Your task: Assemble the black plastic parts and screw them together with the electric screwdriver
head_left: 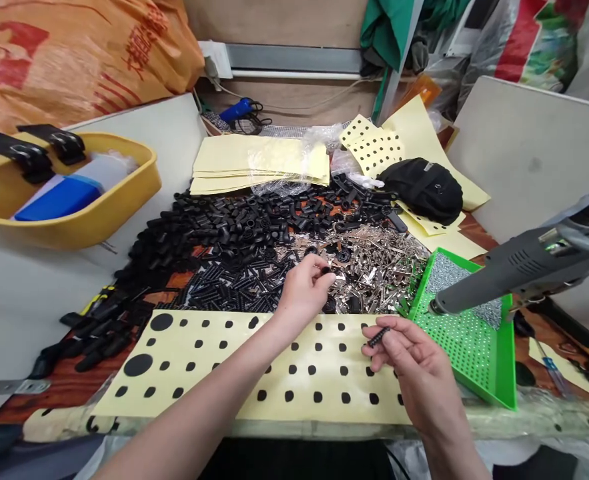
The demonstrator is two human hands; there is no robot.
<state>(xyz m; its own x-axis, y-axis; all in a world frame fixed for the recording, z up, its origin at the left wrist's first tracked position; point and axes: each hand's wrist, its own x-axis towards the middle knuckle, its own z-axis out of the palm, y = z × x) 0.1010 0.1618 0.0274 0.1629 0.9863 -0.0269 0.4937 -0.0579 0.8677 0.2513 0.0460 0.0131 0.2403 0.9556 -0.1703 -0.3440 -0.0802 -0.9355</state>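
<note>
Here, left-hand fingers [310, 265] pinch a black part [327, 271], right-hand fingers [391, 327] a ribbed black piece [378, 337].

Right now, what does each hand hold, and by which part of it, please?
The right hand pinches a black ribbed piece by its end, between thumb and finger. The left hand pinches a small black piece; which part, I cannot tell.

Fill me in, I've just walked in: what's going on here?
A person's left hand pinches a small black part over a heap of silver metal pieces, while the right hand holds a ribbed black piece. A yellow sheet with black dots lies before them, beside a green perforated tray.
</note>
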